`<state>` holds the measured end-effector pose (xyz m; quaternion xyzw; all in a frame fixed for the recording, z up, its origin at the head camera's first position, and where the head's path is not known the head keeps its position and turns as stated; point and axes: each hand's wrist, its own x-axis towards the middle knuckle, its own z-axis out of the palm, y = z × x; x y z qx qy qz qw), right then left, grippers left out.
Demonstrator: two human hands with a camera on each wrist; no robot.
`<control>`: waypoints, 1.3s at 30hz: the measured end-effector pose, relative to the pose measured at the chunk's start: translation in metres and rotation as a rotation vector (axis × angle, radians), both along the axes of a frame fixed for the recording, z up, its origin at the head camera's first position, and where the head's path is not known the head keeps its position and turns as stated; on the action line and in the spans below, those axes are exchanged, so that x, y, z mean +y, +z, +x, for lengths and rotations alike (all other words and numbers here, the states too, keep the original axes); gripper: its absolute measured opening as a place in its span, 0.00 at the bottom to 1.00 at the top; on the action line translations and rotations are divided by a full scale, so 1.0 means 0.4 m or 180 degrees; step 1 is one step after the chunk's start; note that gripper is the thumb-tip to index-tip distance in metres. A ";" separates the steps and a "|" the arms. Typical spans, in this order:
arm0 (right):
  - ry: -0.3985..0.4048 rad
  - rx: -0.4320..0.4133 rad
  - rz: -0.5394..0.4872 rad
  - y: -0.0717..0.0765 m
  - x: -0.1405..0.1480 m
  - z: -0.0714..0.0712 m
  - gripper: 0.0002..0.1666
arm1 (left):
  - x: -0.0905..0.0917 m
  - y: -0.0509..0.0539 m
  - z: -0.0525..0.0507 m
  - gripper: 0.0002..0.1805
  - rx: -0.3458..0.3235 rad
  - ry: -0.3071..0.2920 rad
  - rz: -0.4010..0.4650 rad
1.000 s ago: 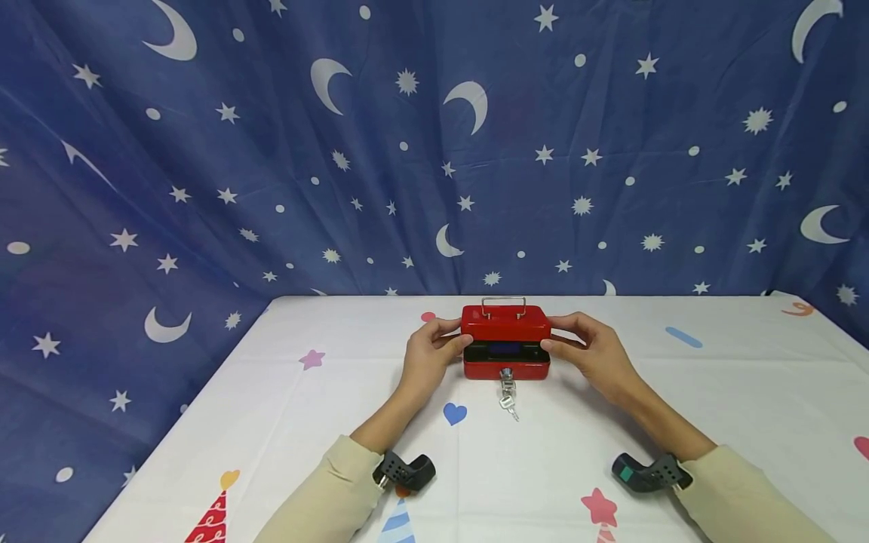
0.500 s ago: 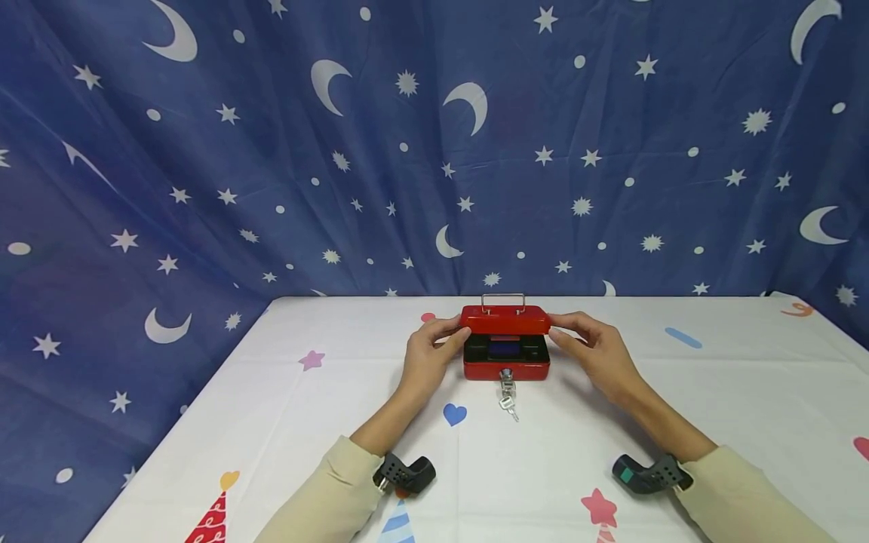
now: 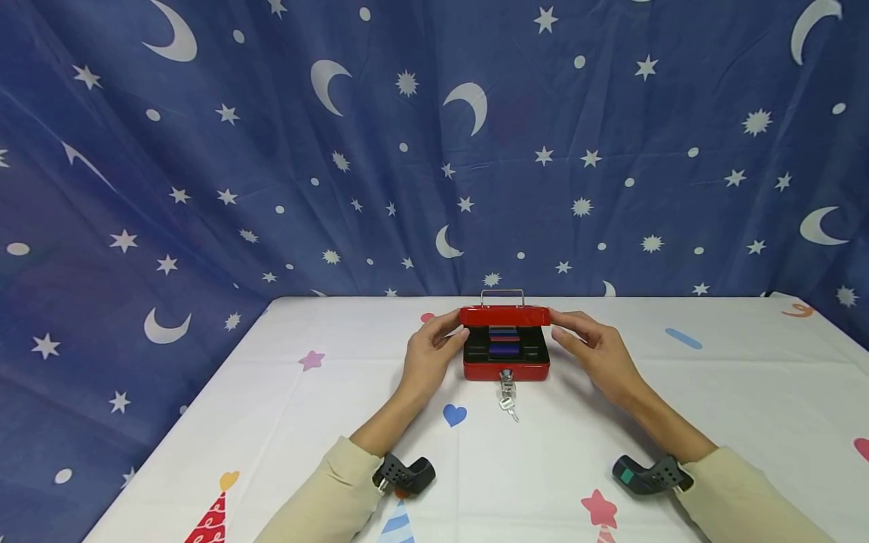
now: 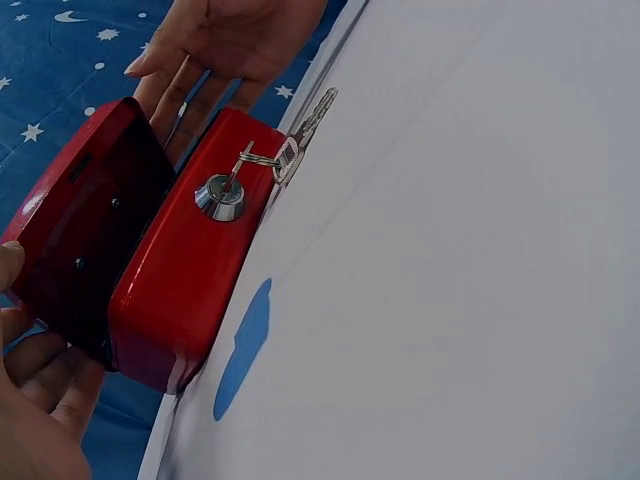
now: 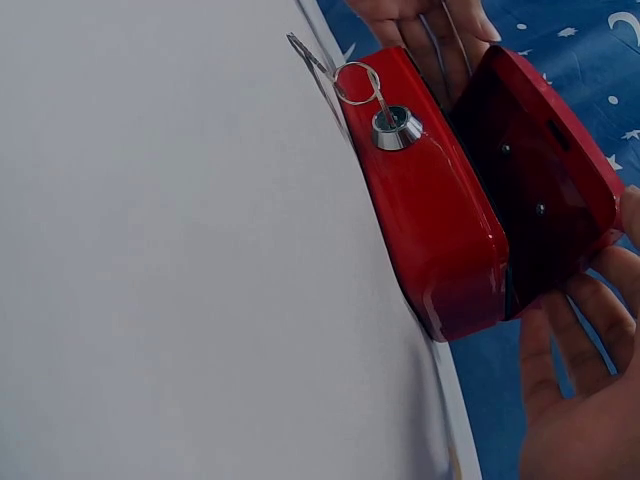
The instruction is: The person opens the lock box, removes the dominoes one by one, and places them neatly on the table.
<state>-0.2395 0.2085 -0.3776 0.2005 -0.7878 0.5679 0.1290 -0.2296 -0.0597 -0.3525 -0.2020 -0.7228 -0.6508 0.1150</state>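
A small red metal cash box (image 3: 482,372) stands at the table's middle, its lid (image 3: 505,316) raised and tilted back. A wire handle (image 3: 502,291) stands up on the lid. My left hand (image 3: 426,362) holds the lid's left end, thumb at the front corner and fingers behind. At the other end my right hand (image 3: 603,360) holds the lid likewise; its thumb is near the front corner. One key sits in the round lock (image 4: 220,197), with another key (image 4: 312,120) hanging from its ring. A black tray (image 3: 477,347) lies inside, with a blue-purple piece (image 3: 504,349) in its middle.
A white tablecloth (image 3: 529,460) with printed hearts, stars and party hats covers the table. Behind it hangs a blue curtain (image 3: 380,188) with moons and stars. Each wrist wears a dark camera, the left wrist camera (image 3: 407,473) and the right wrist camera (image 3: 648,475).
The lid has swung up and back from partly raised, its handle rising with it, and more of the tray shows. My thumbs have moved up slightly; the box body and keys have stayed put.
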 end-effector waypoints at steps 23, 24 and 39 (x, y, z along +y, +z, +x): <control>0.0026 -0.0297 -0.0045 0.003 0.005 0.002 0.26 | -0.003 -0.073 -0.059 0.21 -0.0128 -0.0028 0.0248; 0.0057 -0.0277 -0.0066 0.002 0.006 0.001 0.26 | -0.002 -0.064 -0.052 0.22 -0.0121 -0.0060 0.0260; 0.0608 0.0013 -0.0418 -0.001 0.004 -0.010 0.24 | -0.002 -0.036 -0.034 0.32 0.0139 -0.0343 0.0055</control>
